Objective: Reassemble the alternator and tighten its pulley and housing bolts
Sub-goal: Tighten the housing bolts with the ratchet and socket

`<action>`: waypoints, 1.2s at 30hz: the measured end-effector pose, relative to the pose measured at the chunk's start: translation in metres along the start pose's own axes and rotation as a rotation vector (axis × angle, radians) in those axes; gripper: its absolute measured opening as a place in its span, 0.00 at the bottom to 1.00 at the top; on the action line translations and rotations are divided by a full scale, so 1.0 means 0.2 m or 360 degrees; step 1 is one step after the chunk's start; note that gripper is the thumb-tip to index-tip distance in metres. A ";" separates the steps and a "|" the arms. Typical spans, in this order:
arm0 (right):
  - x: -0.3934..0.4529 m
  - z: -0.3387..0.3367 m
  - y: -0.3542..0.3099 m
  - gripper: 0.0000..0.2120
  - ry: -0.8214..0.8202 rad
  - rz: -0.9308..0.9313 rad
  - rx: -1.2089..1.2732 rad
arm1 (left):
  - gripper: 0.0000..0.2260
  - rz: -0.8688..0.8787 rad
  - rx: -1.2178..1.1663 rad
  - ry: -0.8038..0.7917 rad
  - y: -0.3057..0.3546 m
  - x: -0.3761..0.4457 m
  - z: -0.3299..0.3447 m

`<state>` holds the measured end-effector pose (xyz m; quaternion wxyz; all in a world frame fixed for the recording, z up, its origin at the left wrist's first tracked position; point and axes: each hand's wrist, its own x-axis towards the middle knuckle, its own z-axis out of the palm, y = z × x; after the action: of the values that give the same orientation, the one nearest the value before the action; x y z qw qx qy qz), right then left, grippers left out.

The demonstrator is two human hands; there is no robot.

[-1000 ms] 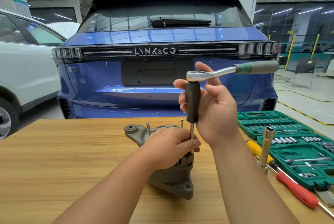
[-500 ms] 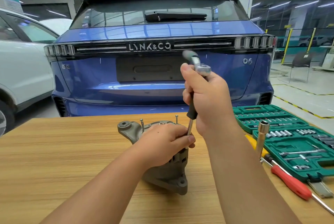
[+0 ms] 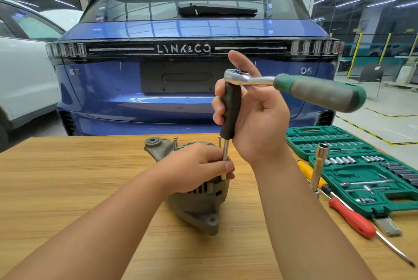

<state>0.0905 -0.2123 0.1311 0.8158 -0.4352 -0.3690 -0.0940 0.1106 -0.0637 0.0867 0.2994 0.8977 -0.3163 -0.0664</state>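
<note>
A grey alternator (image 3: 199, 207) stands on the wooden table (image 3: 67, 178), with two bolts (image 3: 175, 140) sticking up from its far side. My left hand (image 3: 199, 166) rests on top of the alternator and pinches the thin steel shaft of a black-handled extension driver (image 3: 230, 112) that stands upright on the housing. My right hand (image 3: 255, 119) grips the black handle, thumb raised. A ratchet wrench (image 3: 316, 89) with a green and grey handle sits on the driver's top and points right. The driver's tip is hidden behind my left fingers.
An open green socket set case (image 3: 362, 166) lies at the right. A tall socket (image 3: 320, 166) stands beside it, near a yellow-handled tool (image 3: 305, 167) and a red-handled screwdriver (image 3: 352, 221). A blue car (image 3: 181, 89) is parked just behind the table, a white car (image 3: 22, 71) at the left.
The ratchet handle has swung from pointing away back round to the right. My right thumb has lifted. The left hand and alternator have stayed put.
</note>
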 end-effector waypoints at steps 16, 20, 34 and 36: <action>0.02 0.07 -0.02 0.07 0.0384 0.0218 -0.0359 | 0.09 0.0005 -0.0053 -0.0028 -0.04 0.01 -0.01; 0.01 0.06 0.03 0.16 0.0255 -0.0101 -0.0492 | 0.09 0.0004 -0.0069 -0.0006 -0.02 0.01 0.00; 0.03 0.07 -0.02 0.19 0.0061 0.0272 -0.0108 | 0.09 -0.0014 -0.0064 0.0092 -0.02 0.00 0.02; 0.03 0.07 0.01 0.16 0.0119 0.0206 -0.0167 | 0.09 -0.0011 -0.0045 0.0093 -0.02 0.00 0.02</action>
<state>0.0887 -0.1998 0.1391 0.8094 -0.4965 -0.3041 -0.0765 0.1115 -0.0638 0.0805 0.3211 0.8960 -0.3033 -0.0456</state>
